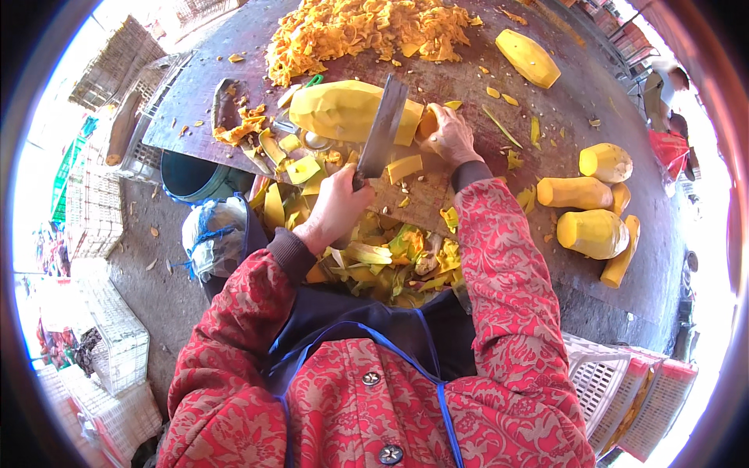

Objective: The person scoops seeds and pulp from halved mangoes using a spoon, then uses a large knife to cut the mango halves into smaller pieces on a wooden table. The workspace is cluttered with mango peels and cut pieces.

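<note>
My left hand point(338, 206) is closed round the handle of a broad-bladed cleaver point(384, 126). Its blade stands over the right part of a large peeled yellow squash point(336, 111), which lies crosswise on the tabletop. At the squash's right end, my right hand point(449, 133) holds a short orange squash piece point(428, 124), its fingers curled round it. A cut piece of squash point(405, 168) lies just below the blade. Left of it are thick peel pieces point(303, 169) and a round metal object point(316, 140). The green handle point(315, 80) of some tool shows behind the squash.
A heap of orange squash pulp point(363, 35) covers the table's far side. Peeled squash point(528, 57) lies at the far right, with several pieces point(573, 193) nearer. Peelings point(374, 257) fill the space below the table edge. A dark bucket point(190, 175) stands left; plastic crates point(603, 380) stand low right.
</note>
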`<state>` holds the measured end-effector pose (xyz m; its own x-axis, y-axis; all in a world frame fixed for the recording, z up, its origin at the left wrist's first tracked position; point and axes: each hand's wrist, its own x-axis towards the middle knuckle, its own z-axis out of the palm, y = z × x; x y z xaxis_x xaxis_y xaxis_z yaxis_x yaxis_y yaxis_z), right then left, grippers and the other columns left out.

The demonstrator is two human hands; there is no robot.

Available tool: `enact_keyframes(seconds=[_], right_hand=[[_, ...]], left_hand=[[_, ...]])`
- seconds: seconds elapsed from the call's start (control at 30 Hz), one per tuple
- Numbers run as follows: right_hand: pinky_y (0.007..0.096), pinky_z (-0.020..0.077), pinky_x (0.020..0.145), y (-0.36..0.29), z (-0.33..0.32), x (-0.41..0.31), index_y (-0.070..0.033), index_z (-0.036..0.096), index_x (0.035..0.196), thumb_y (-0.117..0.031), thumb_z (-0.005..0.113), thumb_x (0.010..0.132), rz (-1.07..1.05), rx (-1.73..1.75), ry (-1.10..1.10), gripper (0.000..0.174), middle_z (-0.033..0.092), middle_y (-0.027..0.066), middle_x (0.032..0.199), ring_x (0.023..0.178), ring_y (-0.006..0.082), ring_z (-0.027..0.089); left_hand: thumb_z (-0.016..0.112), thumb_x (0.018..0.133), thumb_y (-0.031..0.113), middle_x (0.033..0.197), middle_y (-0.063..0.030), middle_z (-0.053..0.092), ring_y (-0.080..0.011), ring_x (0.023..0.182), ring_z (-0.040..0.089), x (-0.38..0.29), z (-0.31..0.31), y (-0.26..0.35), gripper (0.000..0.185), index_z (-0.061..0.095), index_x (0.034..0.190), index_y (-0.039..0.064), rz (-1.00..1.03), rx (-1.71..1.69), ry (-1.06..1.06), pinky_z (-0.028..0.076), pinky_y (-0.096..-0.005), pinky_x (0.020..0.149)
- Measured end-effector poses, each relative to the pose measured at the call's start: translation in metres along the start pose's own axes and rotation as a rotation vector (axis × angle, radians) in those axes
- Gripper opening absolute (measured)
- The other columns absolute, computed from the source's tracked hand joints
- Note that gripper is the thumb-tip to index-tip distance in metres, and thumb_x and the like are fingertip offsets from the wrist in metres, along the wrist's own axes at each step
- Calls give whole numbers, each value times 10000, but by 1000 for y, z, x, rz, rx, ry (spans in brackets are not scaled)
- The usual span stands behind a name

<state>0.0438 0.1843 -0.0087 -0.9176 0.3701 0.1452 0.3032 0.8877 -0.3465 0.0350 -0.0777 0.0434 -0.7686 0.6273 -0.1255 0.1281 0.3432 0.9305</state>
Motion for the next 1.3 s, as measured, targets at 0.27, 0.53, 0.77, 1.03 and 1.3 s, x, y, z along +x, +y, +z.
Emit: enact_keyframes(seconds=[0.27,0.53,0.77,1.03,1.3], right_hand=[[366,397,917,21,-8,-102,-25,185,1339,-244,778,619,58,299,173,958,478,202,1161,1075,314,490],[273,475,661,24,5,-122,27,601,962,-99,697,697,311,1060,241,309,647,110,852,772,150,620],[312,474,620,27,21,-119,56,568,879,-109,665,677,451,790,283,279,623,172,784,717,224,613],[271,469,642,25,14,-110,38,452,1131,-37,549,693,459,689,393,455,631,95,758,656,140,578],[390,437,822,13,2,-94,-70,550,1093,-248,674,647,599,541,141,495,589,204,1001,961,337,560]], left_hand=[[577,743,173,643,-247,528,-387,617,558,14,34,18,271,480,804,-73,162,219,-248,436,-407,555],[539,721,162,585,-208,552,-298,583,605,31,54,63,266,522,726,-103,137,591,-572,453,-379,533],[470,699,120,730,-269,591,-398,760,596,52,76,59,232,607,719,-66,109,785,-614,473,-430,701],[515,699,192,571,-169,527,-291,543,550,43,78,14,241,502,706,-49,230,457,-411,431,-368,529],[562,713,164,695,-171,586,-218,658,586,11,35,18,271,523,837,-74,-63,133,-209,453,-342,597]])
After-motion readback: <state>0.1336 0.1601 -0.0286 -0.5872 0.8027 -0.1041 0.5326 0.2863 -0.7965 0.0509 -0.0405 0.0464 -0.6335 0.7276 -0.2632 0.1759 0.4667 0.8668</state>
